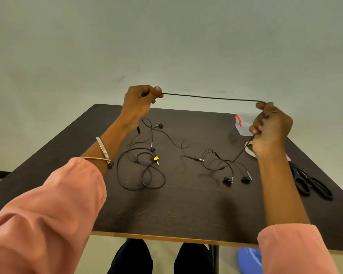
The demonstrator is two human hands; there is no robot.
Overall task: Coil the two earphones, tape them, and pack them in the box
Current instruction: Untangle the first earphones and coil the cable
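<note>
Black earphone cable [210, 97] taut between hands: left hand [140, 100], right hand [270, 125] both pinching it.

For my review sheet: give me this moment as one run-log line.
phase: stretching cable | left hand: pinches cable | right hand: grips cable | second earphone: loose on table | box: far right

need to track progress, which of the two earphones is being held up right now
The right-hand earphone: its cable is stretched taut between left hand and right hand. The left earphone lies untouched.
</note>
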